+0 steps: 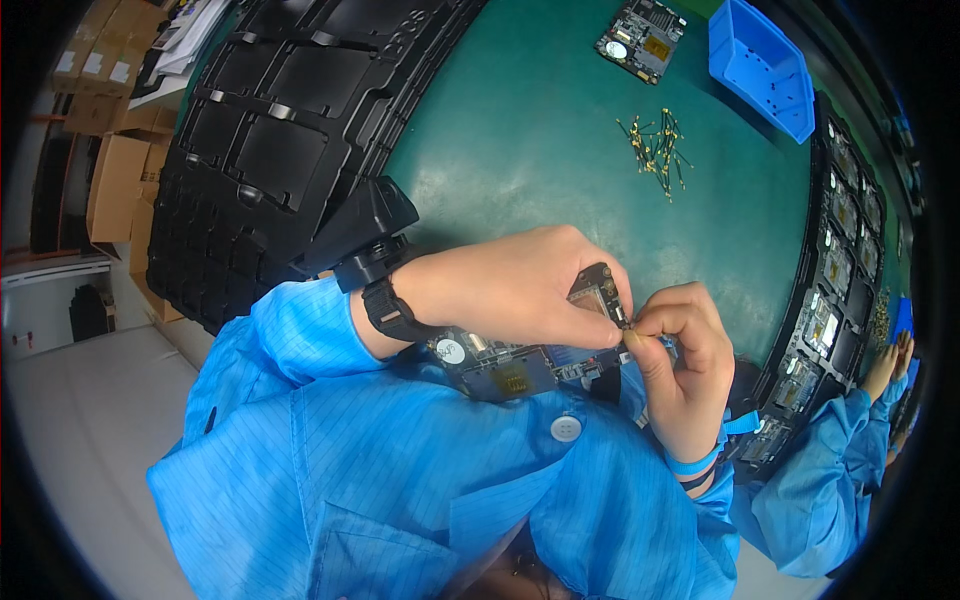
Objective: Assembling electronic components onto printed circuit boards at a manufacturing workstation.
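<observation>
A dark circuit board [510,375] is held close to my chest, tilted, with a round white sticker at its left end. My left hand [530,285] grips it from above, the thumb lying along its upper edge. At the board's right edge, my right hand [685,355] pinches with thumb and forefinger. Whatever lies between those fingertips is too small to make out. Part of the board is hidden behind my left hand. On the green table, beyond my hands, lies a loose pile of short black cables with gold-coloured ends [657,150].
Another circuit board [642,42] and a blue bin [760,65] are at the far side of the green mat [480,150]. Black moulded trays [290,150] stand at the left. A tray of boards [825,290] lines the right, near a co-worker's blue sleeve [815,485].
</observation>
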Demonstrator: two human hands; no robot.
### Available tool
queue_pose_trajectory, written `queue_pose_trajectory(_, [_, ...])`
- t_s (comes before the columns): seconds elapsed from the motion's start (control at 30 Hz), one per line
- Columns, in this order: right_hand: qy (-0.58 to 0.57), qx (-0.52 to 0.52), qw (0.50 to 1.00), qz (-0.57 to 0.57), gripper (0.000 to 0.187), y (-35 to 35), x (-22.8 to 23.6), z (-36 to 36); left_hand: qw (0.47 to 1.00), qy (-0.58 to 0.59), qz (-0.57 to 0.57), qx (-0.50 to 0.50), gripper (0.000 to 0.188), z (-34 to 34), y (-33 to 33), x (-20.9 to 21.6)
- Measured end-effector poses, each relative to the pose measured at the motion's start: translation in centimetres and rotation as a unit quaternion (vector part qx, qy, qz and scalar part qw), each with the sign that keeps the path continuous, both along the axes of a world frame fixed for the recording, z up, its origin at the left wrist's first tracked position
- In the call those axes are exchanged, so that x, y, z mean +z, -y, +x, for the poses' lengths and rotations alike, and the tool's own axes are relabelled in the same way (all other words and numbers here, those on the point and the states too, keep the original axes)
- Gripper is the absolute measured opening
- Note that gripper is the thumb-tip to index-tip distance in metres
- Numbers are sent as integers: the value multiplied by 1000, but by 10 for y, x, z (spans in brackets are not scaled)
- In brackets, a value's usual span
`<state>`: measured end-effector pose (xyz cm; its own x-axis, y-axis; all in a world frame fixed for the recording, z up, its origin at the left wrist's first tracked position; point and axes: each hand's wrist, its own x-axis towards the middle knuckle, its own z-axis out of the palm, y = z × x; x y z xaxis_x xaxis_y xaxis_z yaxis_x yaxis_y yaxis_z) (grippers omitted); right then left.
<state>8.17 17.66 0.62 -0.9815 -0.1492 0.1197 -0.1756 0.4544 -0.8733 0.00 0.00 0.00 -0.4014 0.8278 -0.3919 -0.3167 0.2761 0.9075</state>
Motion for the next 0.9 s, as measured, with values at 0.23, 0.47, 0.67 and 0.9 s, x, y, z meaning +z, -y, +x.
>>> queue_pose_trajectory(0.23, [-11, 1, 1000, 7, 13, 0, -1, -2, 999, -36, -13, -6, 20, -3, -1, 3])
queue_pose_trajectory(0.47, [-21, 3, 1000, 12, 14, 0, -1, -3, 1000, -12, -8, 6, 19, -2, 0, 5])
queue_pose_trajectory(0.67, [61, -43, 994, -83, 14, 1, -6, -1, 998, -66, -15, 0, 19, -4, 1, 9])
queue_pose_trajectory(0.9, [148, -24, 985, -83, 8, -4, -2, -1, 994, -105, -17, 19, 19, -2, 4, 8])
